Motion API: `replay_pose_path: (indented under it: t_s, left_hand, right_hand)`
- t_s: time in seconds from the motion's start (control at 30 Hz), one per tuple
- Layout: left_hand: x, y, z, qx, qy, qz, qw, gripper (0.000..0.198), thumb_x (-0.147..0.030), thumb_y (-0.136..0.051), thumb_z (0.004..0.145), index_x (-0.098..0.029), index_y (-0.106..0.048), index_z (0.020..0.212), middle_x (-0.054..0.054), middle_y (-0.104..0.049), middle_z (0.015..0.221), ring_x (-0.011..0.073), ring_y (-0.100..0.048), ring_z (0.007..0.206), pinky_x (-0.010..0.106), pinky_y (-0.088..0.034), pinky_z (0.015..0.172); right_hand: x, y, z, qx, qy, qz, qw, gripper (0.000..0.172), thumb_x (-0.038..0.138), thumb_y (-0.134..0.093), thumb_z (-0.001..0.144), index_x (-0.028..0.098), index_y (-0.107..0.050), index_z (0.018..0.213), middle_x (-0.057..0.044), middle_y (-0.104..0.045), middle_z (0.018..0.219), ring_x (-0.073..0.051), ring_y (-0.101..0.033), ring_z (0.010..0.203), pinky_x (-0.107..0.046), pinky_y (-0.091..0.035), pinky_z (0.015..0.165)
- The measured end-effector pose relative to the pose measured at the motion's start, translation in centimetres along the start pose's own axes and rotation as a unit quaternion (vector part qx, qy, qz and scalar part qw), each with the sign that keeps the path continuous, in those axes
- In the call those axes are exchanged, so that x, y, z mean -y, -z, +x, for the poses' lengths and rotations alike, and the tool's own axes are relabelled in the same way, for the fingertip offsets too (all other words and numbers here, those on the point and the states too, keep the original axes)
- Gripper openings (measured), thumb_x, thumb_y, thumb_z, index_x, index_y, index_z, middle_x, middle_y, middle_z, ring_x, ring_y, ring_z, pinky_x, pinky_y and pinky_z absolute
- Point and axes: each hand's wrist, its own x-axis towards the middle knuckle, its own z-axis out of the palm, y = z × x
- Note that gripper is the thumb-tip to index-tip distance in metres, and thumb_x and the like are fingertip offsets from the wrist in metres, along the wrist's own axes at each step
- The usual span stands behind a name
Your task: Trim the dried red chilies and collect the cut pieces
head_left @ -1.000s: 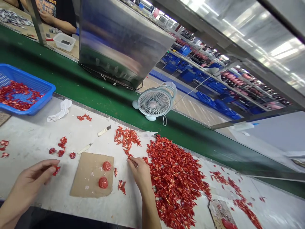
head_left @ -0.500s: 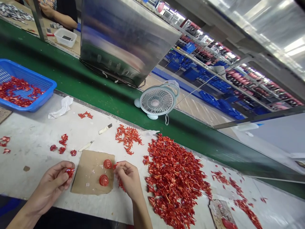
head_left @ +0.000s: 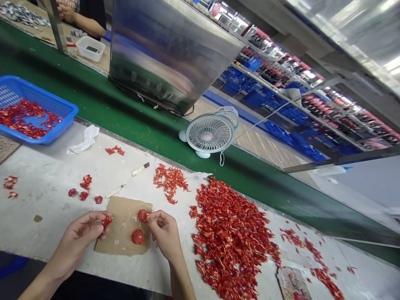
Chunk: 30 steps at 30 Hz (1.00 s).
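Note:
My left hand (head_left: 81, 234) pinches a small red plastic piece (head_left: 106, 220) at the left edge of a brown cardboard square (head_left: 125, 231). My right hand (head_left: 164, 233) is curled, fingertips pinched on a round red cap (head_left: 143, 215) standing on the cardboard. A second red cap (head_left: 137, 236) sits just below it, between my two hands. To the right of my right hand spreads a big heap of red plastic pieces (head_left: 233, 237) on the white table.
A smaller red heap (head_left: 168, 181), two small knives (head_left: 140, 169) and loose red bits (head_left: 83, 189) lie beyond the cardboard. A blue basket (head_left: 43, 104) of red pieces stands far left, beside a crumpled tissue (head_left: 83, 139). A small fan (head_left: 210, 133) sits on the green conveyor (head_left: 131, 121). Another person's hands (head_left: 67, 12) work at the far side.
My right hand left the small heap and came back to the cardboard, closing on the upper red cap. My left hand moved right to the cardboard's edge with its red piece.

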Motion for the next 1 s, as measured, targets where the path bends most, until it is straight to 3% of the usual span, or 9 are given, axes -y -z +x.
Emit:
replay_pose_path:
  t_s: [0.13, 0.37, 0.57, 0.8, 1.0]
  left_hand:
    - [0.3, -0.6, -0.2, -0.001, 0.022, -0.004, 1.0, 0.032, -0.04, -0.081, 0.079, -0.022, -0.076, 0.105, 0.009, -0.07, 0.128, 0.0228, -0.072, 0.093, 0.026, -0.056, 0.072]
    - [1.6, -2.6, 0.5, 0.054, 0.019, 0.006, 0.998, 0.03, -0.038, -0.08, 0.081, -0.024, -0.077, 0.107, 0.007, -0.077, 0.115, 0.0195, -0.07, 0.094, 0.025, -0.056, 0.073]
    - [2.0, -4.3, 0.1, 0.116, 0.016, -0.011, 0.993, 0.026, -0.032, -0.082, 0.079, -0.025, -0.078, 0.104, 0.004, -0.08, 0.107, 0.0205, -0.072, 0.102, 0.027, -0.057, 0.09]
    - [1.9, -4.3, -0.1, 0.093, -0.003, 0.001, 0.996, 0.024, -0.031, -0.082, 0.079, -0.023, -0.079, 0.101, 0.006, -0.077, 0.122, 0.0221, -0.073, 0.104, 0.029, -0.059, 0.092]
    - [1.9, -4.5, -0.1, 0.075, 0.01, -0.012, 0.997, 0.026, -0.032, -0.084, 0.077, -0.024, -0.079, 0.101, 0.005, -0.079, 0.118, 0.0223, -0.075, 0.102, 0.028, -0.061, 0.089]
  right_hand:
    - [-0.2, 0.3, -0.1, 0.035, 0.001, 0.088, 0.995, 0.032, 0.045, -0.075, 0.081, 0.017, -0.062, 0.074, 0.005, -0.057, 0.053, -0.005, -0.042, 0.037, -0.016, -0.031, 0.035]
    - [0.6, -0.7, -1.8, 0.095, -0.024, 0.243, 0.965, 0.035, 0.045, -0.082, 0.078, 0.016, -0.062, 0.074, 0.004, -0.059, 0.055, -0.002, -0.037, 0.036, -0.013, -0.029, 0.033]
    - [1.0, -1.9, -2.8, 0.119, 0.029, 0.192, 0.974, 0.03, 0.041, -0.078, 0.085, 0.016, -0.063, 0.078, 0.004, -0.059, 0.057, -0.004, -0.042, 0.039, -0.015, -0.037, 0.037]
    - [1.8, -2.5, -3.4, 0.089, 0.053, 0.143, 0.984, 0.029, 0.044, -0.073, 0.088, 0.018, -0.064, 0.083, 0.004, -0.059, 0.062, -0.005, -0.043, 0.044, -0.016, -0.039, 0.04]
    - [1.8, -3.3, -4.2, 0.042, 0.064, 0.133, 0.988, 0.029, 0.046, -0.074, 0.087, 0.018, -0.066, 0.084, 0.002, -0.058, 0.066, -0.008, -0.047, 0.053, -0.017, -0.045, 0.044]
